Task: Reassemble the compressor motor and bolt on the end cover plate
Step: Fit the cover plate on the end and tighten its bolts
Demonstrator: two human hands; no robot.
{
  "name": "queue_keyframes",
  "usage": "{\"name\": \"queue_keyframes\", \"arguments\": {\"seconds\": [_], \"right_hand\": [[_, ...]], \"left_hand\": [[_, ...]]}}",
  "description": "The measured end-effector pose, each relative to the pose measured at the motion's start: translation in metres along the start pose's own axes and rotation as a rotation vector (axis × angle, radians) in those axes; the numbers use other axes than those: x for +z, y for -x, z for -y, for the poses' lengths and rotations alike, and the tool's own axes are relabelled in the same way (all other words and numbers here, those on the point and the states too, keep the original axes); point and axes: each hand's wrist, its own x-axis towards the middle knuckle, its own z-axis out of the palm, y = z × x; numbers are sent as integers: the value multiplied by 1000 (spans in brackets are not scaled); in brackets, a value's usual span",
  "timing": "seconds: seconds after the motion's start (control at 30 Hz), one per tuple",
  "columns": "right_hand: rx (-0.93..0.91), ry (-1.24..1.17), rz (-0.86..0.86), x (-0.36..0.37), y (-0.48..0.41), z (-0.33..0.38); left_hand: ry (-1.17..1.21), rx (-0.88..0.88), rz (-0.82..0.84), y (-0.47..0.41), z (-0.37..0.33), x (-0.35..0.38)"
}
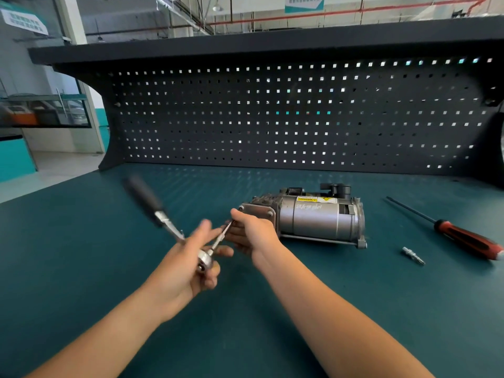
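Note:
The grey compressor motor [316, 219] lies on its side on the green bench, its end cover plate [257, 212] facing left with bolts at its corners. My left hand [191, 266] holds the head of a ratchet wrench [206, 260], whose black handle [143, 199] points up and left and is blurred. A thin bit extension [222, 236] runs from the ratchet head toward the cover plate. My right hand [249, 234] pinches the far end of that extension just in front of the plate.
A red-and-black screwdriver [461, 237] lies at the right of the bench, with a small metal bit [413, 255] near it. A dark pegboard [272, 118] stands along the back edge of the green bench top [81, 255].

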Motion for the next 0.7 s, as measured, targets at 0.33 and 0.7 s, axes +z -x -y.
{"name": "queue_keyframes", "arguments": {"seconds": [0.33,0.7], "right_hand": [[68,-80,11,6,-2,-1],[70,-27,-1,6,-1,1]], "left_hand": [[665,-47,-103,8,-7,-9],[-1049,500,-41,9,-6,-27]]}}
